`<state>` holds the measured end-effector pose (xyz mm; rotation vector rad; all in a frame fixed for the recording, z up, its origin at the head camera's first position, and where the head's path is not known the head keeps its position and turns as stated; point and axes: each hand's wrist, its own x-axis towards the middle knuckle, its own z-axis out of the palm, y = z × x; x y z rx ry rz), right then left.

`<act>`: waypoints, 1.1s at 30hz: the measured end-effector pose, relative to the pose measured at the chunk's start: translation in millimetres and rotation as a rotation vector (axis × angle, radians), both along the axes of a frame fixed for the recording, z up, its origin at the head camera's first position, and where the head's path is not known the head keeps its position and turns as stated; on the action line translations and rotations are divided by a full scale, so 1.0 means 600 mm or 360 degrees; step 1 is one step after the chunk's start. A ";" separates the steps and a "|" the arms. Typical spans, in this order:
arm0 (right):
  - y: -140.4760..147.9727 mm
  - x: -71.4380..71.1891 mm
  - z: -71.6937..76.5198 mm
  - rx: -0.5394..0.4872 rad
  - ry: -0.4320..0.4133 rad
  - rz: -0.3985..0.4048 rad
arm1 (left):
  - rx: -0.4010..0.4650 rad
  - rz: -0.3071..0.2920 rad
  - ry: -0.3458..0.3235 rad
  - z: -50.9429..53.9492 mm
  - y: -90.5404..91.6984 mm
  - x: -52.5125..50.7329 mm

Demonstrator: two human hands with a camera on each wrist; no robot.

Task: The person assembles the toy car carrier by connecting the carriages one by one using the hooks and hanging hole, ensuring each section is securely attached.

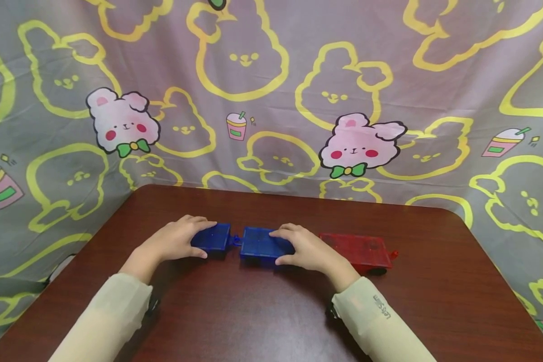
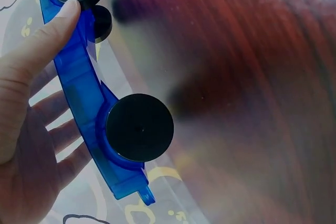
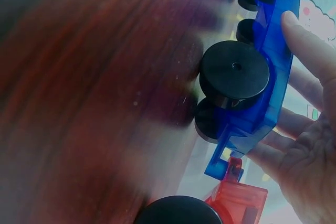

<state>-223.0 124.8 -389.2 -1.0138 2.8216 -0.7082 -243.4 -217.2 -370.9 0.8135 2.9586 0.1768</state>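
Note:
Two see-through blue toy cars with black wheels and one red one stand in a row on the table. At the left end, my left hand (image 1: 174,240) grips the first blue car (image 1: 217,238), thumb on its near side and fingers across the far side. The other blue car (image 1: 257,243) is held by my right hand (image 1: 309,251) in the same way. Between the two blue cars, a small blue coupling (image 1: 236,240) bridges the gap. In the right wrist view, a red hook (image 3: 234,169) meets the blue car's rear end. The red car (image 1: 359,250) is partly hidden behind my right hand.
The cars stand on a dark reddish-brown wooden table (image 1: 235,311) with rounded far corners. Behind and beside it hangs a grey curtain (image 1: 271,115) printed with yellow outlines, rabbits and cups. A red hook (image 1: 394,254) sticks out from the red car's right end.

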 end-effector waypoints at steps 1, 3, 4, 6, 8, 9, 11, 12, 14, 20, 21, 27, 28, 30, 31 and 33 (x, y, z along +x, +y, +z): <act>0.000 0.000 0.000 -0.0001 -0.0003 -0.0002 | -0.0001 0.0000 0.0005 0.001 0.000 0.002; 0.000 0.001 0.001 0.0000 -0.0008 -0.0006 | -0.0007 -0.0003 0.0011 0.003 0.000 0.006; 0.000 0.001 0.001 0.0000 -0.0010 -0.0008 | -0.0013 -0.0003 0.0013 0.003 0.000 0.007; 0.000 0.001 0.001 0.0004 -0.0010 -0.0011 | -0.0024 0.0001 0.0015 0.003 0.000 0.010; -0.001 0.001 0.001 0.0015 -0.0016 -0.0018 | -0.0029 0.0005 0.0015 0.003 -0.001 0.013; -0.001 0.001 0.001 0.0019 -0.0019 -0.0021 | -0.0027 0.0007 0.0016 0.003 -0.001 0.014; -0.001 0.001 0.001 0.0025 -0.0025 -0.0027 | -0.0024 0.0008 0.0015 0.002 -0.001 0.015; -0.001 0.001 0.001 0.0028 -0.0029 -0.0030 | -0.0021 0.0007 0.0014 0.002 -0.001 0.016; -0.001 0.001 0.001 0.0027 -0.0037 -0.0033 | -0.0021 0.0003 0.0017 0.002 -0.001 0.017; -0.002 0.000 0.000 0.0030 -0.0041 -0.0036 | -0.0003 -0.0013 0.0025 -0.001 0.000 0.020; -0.002 0.000 0.000 0.0034 -0.0040 -0.0039 | 0.0002 -0.0015 0.0023 -0.001 0.000 0.020; -0.002 0.002 0.002 0.0047 -0.0058 -0.0057 | 0.0028 -0.0014 -0.0006 -0.004 0.003 0.021; -0.002 0.002 0.002 0.0048 -0.0060 -0.0059 | 0.0033 -0.0012 -0.0013 -0.005 0.003 0.022; -0.003 0.002 0.002 0.0056 -0.0056 -0.0060 | 0.0044 -0.0017 -0.0023 -0.006 0.003 0.022; -0.003 0.002 0.002 0.0065 -0.0052 -0.0061 | 0.0052 -0.0018 -0.0029 -0.006 0.003 0.022; -0.004 0.002 0.002 0.0073 -0.0038 -0.0059 | 0.0066 -0.0031 -0.0033 -0.006 0.003 0.022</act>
